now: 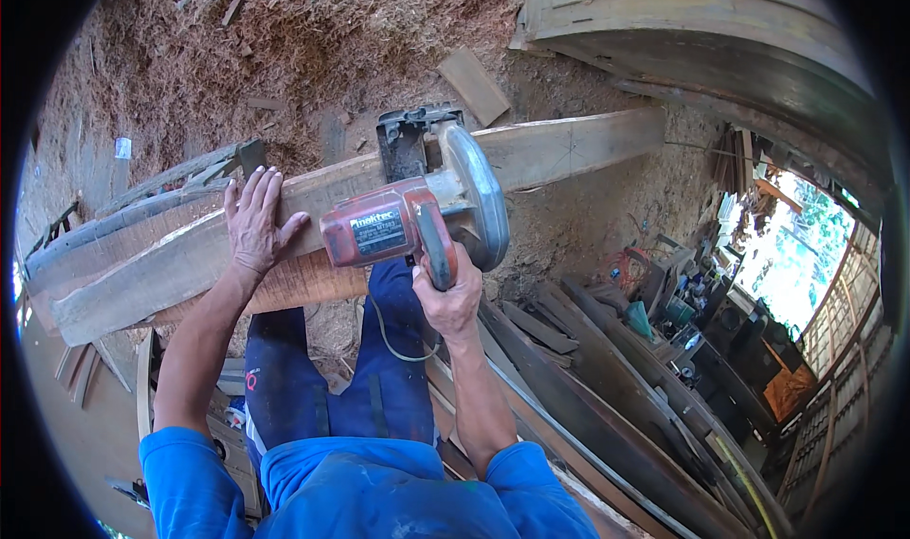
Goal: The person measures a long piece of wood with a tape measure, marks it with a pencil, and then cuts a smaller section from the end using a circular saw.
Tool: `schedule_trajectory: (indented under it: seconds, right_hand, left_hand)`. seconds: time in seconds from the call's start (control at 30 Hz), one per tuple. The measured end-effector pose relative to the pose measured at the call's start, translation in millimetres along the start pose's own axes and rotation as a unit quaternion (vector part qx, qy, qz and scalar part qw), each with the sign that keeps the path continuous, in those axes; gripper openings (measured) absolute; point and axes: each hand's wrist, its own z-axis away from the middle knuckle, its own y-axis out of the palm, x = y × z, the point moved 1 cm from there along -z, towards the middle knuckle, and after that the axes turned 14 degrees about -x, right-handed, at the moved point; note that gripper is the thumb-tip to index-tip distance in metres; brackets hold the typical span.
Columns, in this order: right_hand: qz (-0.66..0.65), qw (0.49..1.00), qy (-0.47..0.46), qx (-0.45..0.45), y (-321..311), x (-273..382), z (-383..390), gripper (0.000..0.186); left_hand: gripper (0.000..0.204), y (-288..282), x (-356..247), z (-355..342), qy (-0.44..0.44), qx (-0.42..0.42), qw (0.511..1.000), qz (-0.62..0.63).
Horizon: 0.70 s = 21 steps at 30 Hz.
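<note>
A red circular saw (370, 224) with a silver blade guard rests across a long wooden plank (559, 150). My right hand (449, 297) is wrapped round the saw's rear handle. Flat on the plank, left of the saw, lies my left hand (256, 219), its fingers stretched out and thumb apart. Pencil-like marks show on the plank's right part. The blade itself is hidden by the guard and base. A cord (389, 335) hangs from the saw in front of my legs.
Other boards (123, 245) lie under and beside the plank on the left. Shavings (313, 46) cover the ground beyond, with a loose offcut (474, 86) there. Long boards (607, 387) are stacked at my right. A large wooden panelled piece (701, 46) stands at the upper right.
</note>
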Motion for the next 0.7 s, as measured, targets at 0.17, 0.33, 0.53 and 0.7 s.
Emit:
schedule_trajectory:
  seconds: [0.17,0.33,0.53,0.7]
  right_hand:
    - [-0.002,0.998,-0.060,0.003,14.4,12.3,-28.5,0.034]
    - [-0.008,0.998,-0.046,-0.048,19.0,27.4,-35.2,0.032]
    - [-0.042,0.997,-0.007,-0.066,-23.7,38.7,13.2,0.061]
    - [-0.089,0.995,0.033,-0.042,-75.9,44.1,54.6,0.062]
  left_hand:
    - [0.077,0.4,-1.9,-3.1,-0.001,-0.018,1.000,0.002]
    - [0.078,-4.9,-3.8,-6.4,-0.017,0.006,1.000,0.004]
    - [0.085,-24.6,1.3,5.2,-0.037,-0.031,0.995,0.092]
    - [0.117,-88.2,106.7,88.9,-0.125,0.149,0.979,0.058]
